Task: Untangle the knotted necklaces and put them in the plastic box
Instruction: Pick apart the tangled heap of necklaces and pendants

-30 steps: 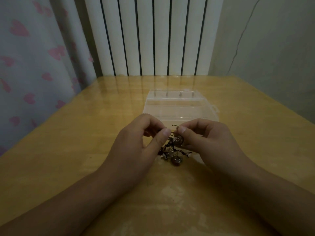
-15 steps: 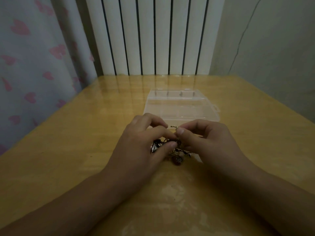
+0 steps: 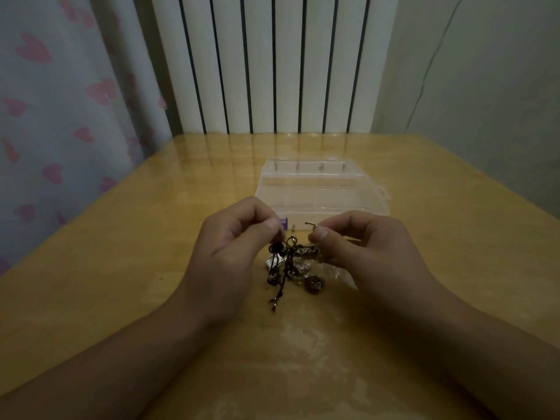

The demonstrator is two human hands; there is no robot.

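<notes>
A dark tangle of knotted necklaces (image 3: pixel 292 266) with black cords, beads and metal charms hangs between my two hands just above the wooden table (image 3: pixel 121 268). My left hand (image 3: pixel 233 250) pinches the black cords at the tangle's upper left. My right hand (image 3: pixel 360 247) pinches a gold-coloured chain end at its upper right. A loose cord end dangles down toward the table. The clear plastic box (image 3: pixel 321 189), divided into compartments, lies open just behind my hands.
A white ribbed radiator (image 3: pixel 272 65) stands behind the table's far edge. A curtain with pink hearts (image 3: pixel 54 116) hangs on the left and a plain wall (image 3: pixel 485 86) closes the right.
My hands have drawn apart and lifted a little. The tangle has stretched out between them, and a cord end now hangs down on its left side.
</notes>
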